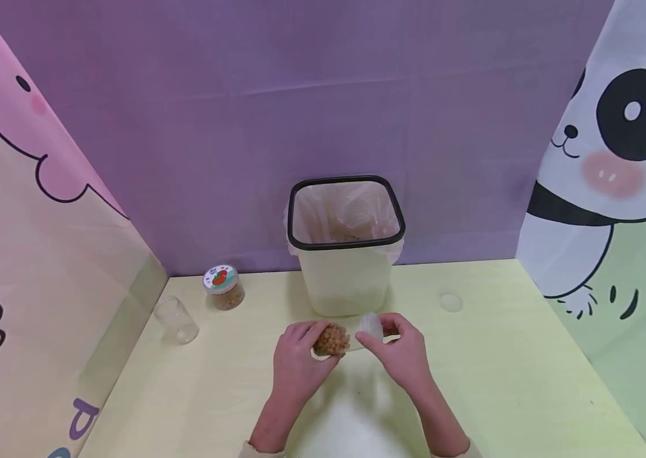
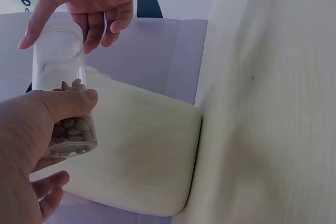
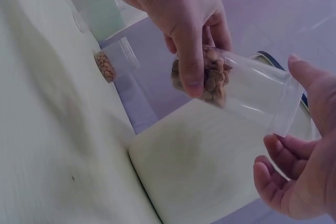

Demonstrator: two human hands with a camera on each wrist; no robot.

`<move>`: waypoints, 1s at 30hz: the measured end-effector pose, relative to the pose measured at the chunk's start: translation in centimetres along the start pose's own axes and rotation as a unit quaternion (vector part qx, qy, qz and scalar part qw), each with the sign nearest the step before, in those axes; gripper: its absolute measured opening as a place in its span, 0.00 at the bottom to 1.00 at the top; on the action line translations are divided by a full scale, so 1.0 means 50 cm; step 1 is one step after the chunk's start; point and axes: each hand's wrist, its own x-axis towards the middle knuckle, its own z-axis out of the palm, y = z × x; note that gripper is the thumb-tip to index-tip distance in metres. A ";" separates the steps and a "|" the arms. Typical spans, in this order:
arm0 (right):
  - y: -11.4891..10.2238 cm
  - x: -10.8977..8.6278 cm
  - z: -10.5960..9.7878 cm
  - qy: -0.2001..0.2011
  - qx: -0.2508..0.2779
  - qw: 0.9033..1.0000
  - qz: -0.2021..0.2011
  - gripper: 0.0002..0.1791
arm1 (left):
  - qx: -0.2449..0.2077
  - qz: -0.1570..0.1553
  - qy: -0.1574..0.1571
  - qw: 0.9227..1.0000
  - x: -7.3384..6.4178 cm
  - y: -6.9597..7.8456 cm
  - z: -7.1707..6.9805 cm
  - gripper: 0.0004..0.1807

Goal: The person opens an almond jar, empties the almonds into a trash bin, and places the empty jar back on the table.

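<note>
My left hand (image 1: 300, 359) grips the bottom of a clear plastic jar (image 2: 60, 69), with the thumb across its side. Small brown pieces (image 3: 212, 85), like nuts or pellets, lie in the gripped end. The jar tilts to the right in the head view. At its other end my right hand (image 1: 405, 356) pinches the translucent lid (image 1: 371, 326) between thumb and fingers. The lid looks to be on the jar's mouth; whether it is loose I cannot tell. Both hands are in front of a pale bin (image 1: 348, 280).
A plastic bag lines the bin under its black rim (image 1: 345, 245). To the left stands a second filled jar (image 1: 226, 298) with a tomato-printed lid. Nearby a clear jar (image 1: 176, 320) lies on its side. A clear disc (image 1: 451, 302) rests on the right.
</note>
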 end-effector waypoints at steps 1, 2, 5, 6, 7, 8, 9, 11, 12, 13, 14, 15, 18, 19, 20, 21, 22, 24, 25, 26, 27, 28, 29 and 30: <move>-0.001 0.001 0.000 0.000 -0.001 1.000 0.008 0.26 | -0.002 0.004 0.004 1.000 0.001 -0.001 0.001 0.31; -0.001 0.002 -0.001 0.000 -0.003 1.000 0.012 0.25 | -0.004 0.007 0.007 1.000 0.003 -0.003 0.001 0.31; -0.003 0.006 -0.003 0.002 0.003 1.000 0.011 0.24 | -0.018 0.005 0.004 1.000 0.006 -0.007 0.000 0.33; -0.004 0.007 -0.004 0.003 0.008 1.000 0.010 0.23 | -0.023 0.002 0.000 1.000 0.006 -0.009 -0.002 0.34; -0.004 0.008 -0.004 0.002 0.014 1.000 0.009 0.23 | -0.028 -0.001 -0.003 1.000 0.006 -0.011 -0.003 0.35; -0.005 0.009 -0.005 0.000 0.018 1.000 0.009 0.22 | -0.031 -0.003 -0.007 0.999 0.006 -0.014 -0.005 0.36; -0.006 0.010 -0.005 -0.002 0.021 1.000 0.010 0.22 | -0.035 -0.003 -0.009 0.999 0.005 -0.017 -0.007 0.37; -0.008 0.012 -0.006 -0.007 0.027 1.000 0.010 0.22 | -0.043 -0.001 -0.013 0.999 0.005 -0.024 -0.010 0.38; -0.009 0.013 -0.005 -0.009 0.030 0.999 0.010 0.21 | -0.045 0.003 -0.014 0.999 0.005 -0.027 -0.011 0.38; -0.009 0.014 -0.005 -0.010 0.033 0.999 0.006 0.21 | -0.049 0.008 -0.014 0.999 0.006 -0.030 -0.011 0.37; -0.009 0.015 -0.004 -0.011 0.036 0.999 0.003 0.21 | -0.052 0.012 -0.016 0.998 0.006 -0.033 -0.012 0.37; -0.008 0.014 -0.004 -0.011 0.042 0.999 0.001 0.21 | -0.057 0.017 -0.019 0.998 0.006 -0.034 -0.012 0.37; -0.003 0.008 -0.001 -0.015 0.059 0.998 -0.005 0.19 | -0.065 0.034 -0.021 0.997 0.001 -0.037 -0.015 0.36; 0.000 0.005 0.000 -0.018 0.065 0.998 -0.007 0.19 | -0.068 0.041 -0.020 0.997 -0.001 -0.038 -0.017 0.36; 0.003 0.003 0.001 -0.021 0.071 0.997 -0.008 0.19 | -0.070 0.046 -0.019 0.996 -0.003 -0.038 -0.019 0.36; 0.005 0.001 0.002 -0.023 0.075 0.997 -0.013 0.19 | -0.072 0.050 -0.018 0.996 -0.004 -0.039 -0.020 0.36; 0.007 0.001 0.004 -0.026 0.079 0.996 -0.020 0.19 | -0.073 0.054 -0.016 0.996 -0.003 -0.039 -0.022 0.36; 0.009 -0.001 0.005 -0.026 0.087 0.995 -0.036 0.19 | -0.078 0.056 -0.016 0.995 -0.001 -0.039 -0.024 0.36; 0.009 -0.001 0.005 -0.025 0.090 0.995 -0.047 0.19 | -0.080 0.055 -0.017 0.995 0.000 -0.039 -0.024 0.35; 0.009 -0.001 0.005 -0.023 0.091 0.994 -0.058 0.19 | -0.082 0.052 -0.020 0.995 0.001 -0.038 -0.024 0.35; 0.000 -0.003 0.003 -0.021 0.089 0.993 -0.069 0.18 | -0.083 0.050 -0.024 0.995 0.002 -0.038 -0.024 0.35; -0.009 -0.006 0.000 -0.020 0.089 0.993 -0.079 0.18 | -0.085 0.051 -0.025 0.995 0.002 -0.038 -0.023 0.35; -0.019 -0.011 -0.002 -0.020 0.089 0.992 -0.086 0.18 | -0.086 0.052 -0.026 0.995 0.002 -0.037 -0.023 0.35; -0.028 -0.014 -0.004 -0.019 0.090 0.991 -0.094 0.18 | -0.088 0.055 -0.025 0.994 0.001 -0.038 -0.023 0.35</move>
